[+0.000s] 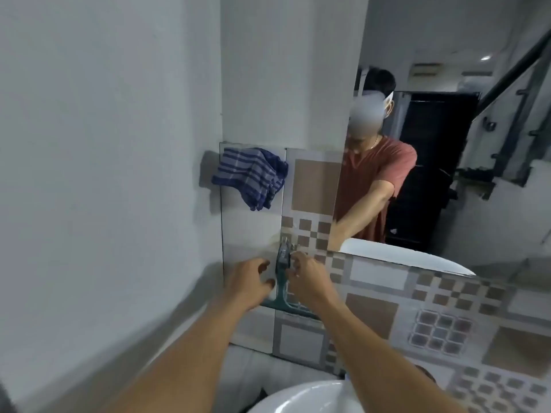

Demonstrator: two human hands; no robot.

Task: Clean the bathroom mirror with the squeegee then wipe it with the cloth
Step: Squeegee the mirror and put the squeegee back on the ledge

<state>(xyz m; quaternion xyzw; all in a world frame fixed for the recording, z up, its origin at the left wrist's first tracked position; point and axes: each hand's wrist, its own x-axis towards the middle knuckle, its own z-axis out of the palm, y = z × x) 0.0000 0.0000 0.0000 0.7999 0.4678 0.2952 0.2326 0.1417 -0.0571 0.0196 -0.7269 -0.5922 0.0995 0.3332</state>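
Two hands up at the wall, both mine, w/ the squeegee (282, 281) between them. Tight spot: plain grey wall (104, 144) close on my left, mirror (432, 144) edge up-right, white sink (307, 397) rim under my forearms, so little side room. Right hand (308, 283) has fingers curled at the squeegee's upper handle, touching it; can't tell if the grip is fully closed, frame's blurry. Left hand (250, 283) is just beside the handle, fingers spread & half curled, holding nothing. Squeegee hangs upright on the tiles (316, 186), below-left of the mirror: dark teal, narrow handle on top by a small metal fitting, wide flat blade at bottom, partly hidden by my wrists. Cloth (252, 177) is well above it on the wall, bunched & drooping, soft fabric, blue w/ grey stripes. Tiles glossy, beige/brown squares & checks. Mirror flat, reflects a person in a red tee.
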